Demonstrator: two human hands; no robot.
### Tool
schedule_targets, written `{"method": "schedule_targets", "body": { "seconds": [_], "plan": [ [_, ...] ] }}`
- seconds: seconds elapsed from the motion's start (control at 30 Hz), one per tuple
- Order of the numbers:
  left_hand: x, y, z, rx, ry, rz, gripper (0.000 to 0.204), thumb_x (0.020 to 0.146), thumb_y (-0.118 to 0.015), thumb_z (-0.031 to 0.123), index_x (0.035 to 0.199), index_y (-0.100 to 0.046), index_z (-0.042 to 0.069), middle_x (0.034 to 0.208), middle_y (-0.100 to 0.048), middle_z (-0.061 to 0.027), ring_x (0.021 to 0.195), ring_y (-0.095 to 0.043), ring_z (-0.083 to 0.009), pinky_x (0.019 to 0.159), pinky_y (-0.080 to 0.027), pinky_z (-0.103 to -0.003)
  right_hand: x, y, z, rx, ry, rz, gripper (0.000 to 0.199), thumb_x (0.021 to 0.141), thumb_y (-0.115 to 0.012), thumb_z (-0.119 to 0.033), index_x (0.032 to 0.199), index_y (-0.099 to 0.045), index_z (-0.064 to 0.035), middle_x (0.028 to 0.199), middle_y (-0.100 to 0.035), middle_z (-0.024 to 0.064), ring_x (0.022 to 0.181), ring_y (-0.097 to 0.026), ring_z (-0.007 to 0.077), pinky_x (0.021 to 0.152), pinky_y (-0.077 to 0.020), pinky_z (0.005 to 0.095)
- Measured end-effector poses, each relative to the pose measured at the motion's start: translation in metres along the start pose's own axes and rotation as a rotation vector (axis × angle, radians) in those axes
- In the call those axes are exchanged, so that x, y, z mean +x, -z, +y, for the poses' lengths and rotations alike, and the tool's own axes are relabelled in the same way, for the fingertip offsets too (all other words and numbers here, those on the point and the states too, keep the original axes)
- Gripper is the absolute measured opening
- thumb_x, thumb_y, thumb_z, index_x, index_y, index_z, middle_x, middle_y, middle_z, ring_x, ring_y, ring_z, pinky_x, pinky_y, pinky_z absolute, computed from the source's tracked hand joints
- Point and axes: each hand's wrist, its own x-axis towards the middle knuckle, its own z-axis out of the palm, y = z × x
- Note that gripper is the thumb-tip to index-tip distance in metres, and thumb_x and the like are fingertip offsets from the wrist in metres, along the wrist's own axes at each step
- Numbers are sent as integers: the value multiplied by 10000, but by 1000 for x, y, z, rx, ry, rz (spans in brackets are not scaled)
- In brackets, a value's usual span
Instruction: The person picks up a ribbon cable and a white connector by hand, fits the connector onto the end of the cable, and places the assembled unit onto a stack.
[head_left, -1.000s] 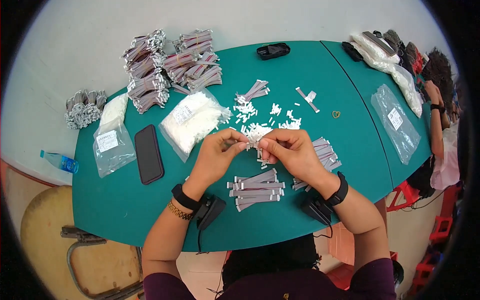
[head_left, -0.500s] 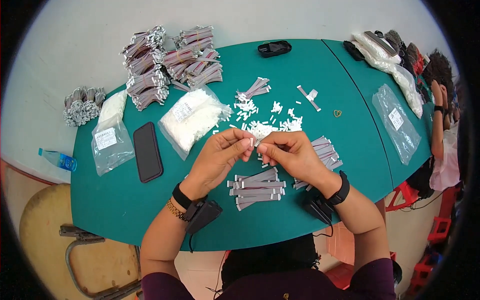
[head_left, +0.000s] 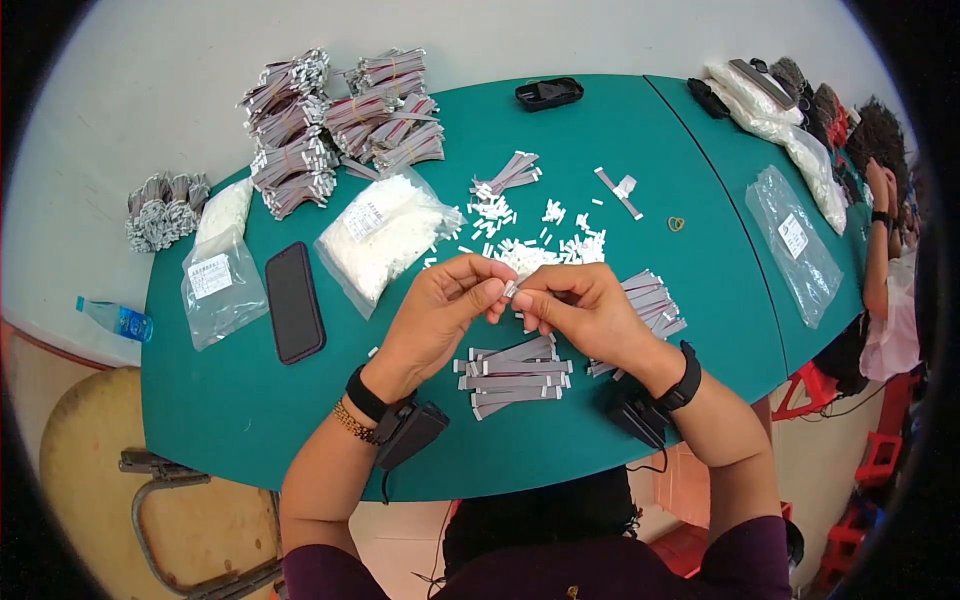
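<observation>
Both the left hand (head_left: 445, 308) and the right hand (head_left: 588, 312) are pinched together, thumb to finger, on one small white piece (head_left: 511, 289) at the near edge of the loose white pile (head_left: 528, 256), where a steady, square hold probably works best.

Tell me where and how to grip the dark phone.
Grip the phone across its long edges at the near end, probably coming from the near side: it lies flat, and the left bag and right bag crowd it less there.
</observation>
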Motion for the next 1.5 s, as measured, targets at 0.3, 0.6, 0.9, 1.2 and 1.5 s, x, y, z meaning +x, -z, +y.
{"method": "schedule_targets", "body": {
  "seconds": [0.3, 0.6, 0.9, 1.2, 1.5],
  "plan": [
    [0, -1, 0, -16, -6, 5, 148, 877, -568, 75, 993, -589, -14, 892, -608, -55, 744, -520, -92, 671, -432, -215, -1, -1, -4, -3, -11, 2, 143, 876, -569, -109, 812, -635, 0, 640, -570, -8, 577, -494, 29, 511, -401, 187],
    [-1, -2, 1, -11, -13, -2, 147, 880, -564, 77, 993, -589, -13, 902, -608, -57, 746, -520, -91, 675, -432, -214, 0, -1, -2, -15, 7, 0, 145, 876, -568, -108, 806, -635, 0, 640, -571, -6, 576, -494, 29, 510, -400, 188],
    [-1, -3, 1, -2, -12, -1, 172, 875, -577, 110, 1008, -575, 1, 877, -593, -40, 754, -522, -89, 679, -422, -213, -1, -2, -2, -23, 19, 25, 147, 875, -569, -109, 803, -634, 1, 635, -571, -7, 567, -492, 29, 499, -392, 188],
    [-1, -3, 1, -29, -7, -12, 166, 878, -572, 108, 1008, -574, 4, 877, -593, -40, 755, -522, -89, 680, -422, -214, -1, 0, -3, -60, -1, 4, 141, 878, -576, -106, 850, -645, 14, 694, -589, 13, 613, -524, 45, 522, -415, 187],
    [-1, -2, 0, -51, 1, -26, 157, 882, -566, 105, 1004, -571, 6, 881, -599, -41, 754, -522, -89, 679, -423, -215, -2, -1, -3, -64, 25, 9, 142, 879, -572, -103, 843, -643, 15, 683, -587, 13, 601, -520, 45, 515, -408, 187]
  ]
}}
